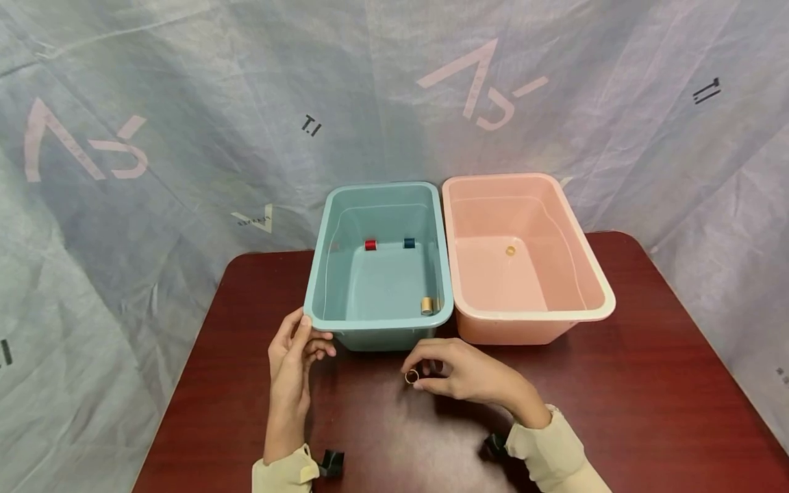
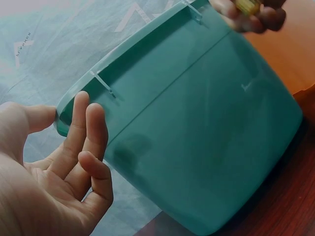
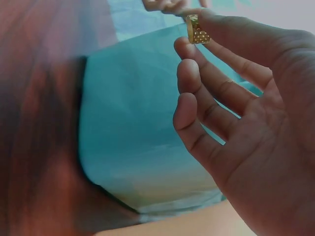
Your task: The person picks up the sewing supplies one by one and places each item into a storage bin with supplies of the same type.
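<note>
Between thumb and fingertips, my right hand (image 1: 465,370) pinches a gold ring thimble (image 1: 411,376) over the table, just in front of the teal bin (image 1: 382,325). Dimples cover the thimble's band (image 3: 199,32) in the right wrist view. My left hand (image 1: 294,359) grips the teal bin's near left corner, thumb on the rim and other fingers (image 2: 96,130) below it. Inside that bin lie a red thread spool (image 1: 370,245), a dark blue spool (image 1: 409,243) and a gold-tan spool (image 1: 427,305). Another gold ring (image 1: 510,251) lies in the pink bin (image 1: 533,315).
Both bins stand side by side on a dark red wooden table (image 1: 666,383), the pink one on the right. Behind the table hangs a grey printed cloth (image 1: 246,103). Dark wrist straps (image 1: 331,463) sit at the sleeves.
</note>
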A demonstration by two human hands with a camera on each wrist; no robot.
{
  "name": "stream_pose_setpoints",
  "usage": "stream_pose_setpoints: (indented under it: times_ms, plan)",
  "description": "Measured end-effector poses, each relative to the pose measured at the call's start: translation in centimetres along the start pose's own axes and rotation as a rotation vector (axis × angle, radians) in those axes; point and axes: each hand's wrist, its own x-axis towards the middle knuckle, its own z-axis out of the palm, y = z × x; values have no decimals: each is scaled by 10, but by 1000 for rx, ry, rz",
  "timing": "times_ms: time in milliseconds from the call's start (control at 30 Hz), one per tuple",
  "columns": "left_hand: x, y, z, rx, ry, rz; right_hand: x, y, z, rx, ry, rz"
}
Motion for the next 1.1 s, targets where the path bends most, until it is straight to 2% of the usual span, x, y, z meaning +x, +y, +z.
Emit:
stream_pose_setpoints:
  times_ms: [233, 367, 667, 833, 967, 1100]
  plan:
    - [1, 1, 2, 0, -3, 1, -1, -13, -24, -23, 18, -2]
    - [1, 1, 1, 1, 4, 9, 2, -19, -36, -12, 2, -1]
    - [-2, -1, 0, -5, 16, -11, 5, -27, -49, 10, -29, 44]
    - [0, -1, 1, -12, 7, -7, 5, -29, -59, 23, -12, 27]
    - [0, -2, 1, -11, 6, -10, 6, -31, -68, 62, 18, 28]
    - [1, -1, 0, -3, 6, -13, 8, -32, -77, 127, 40, 73]
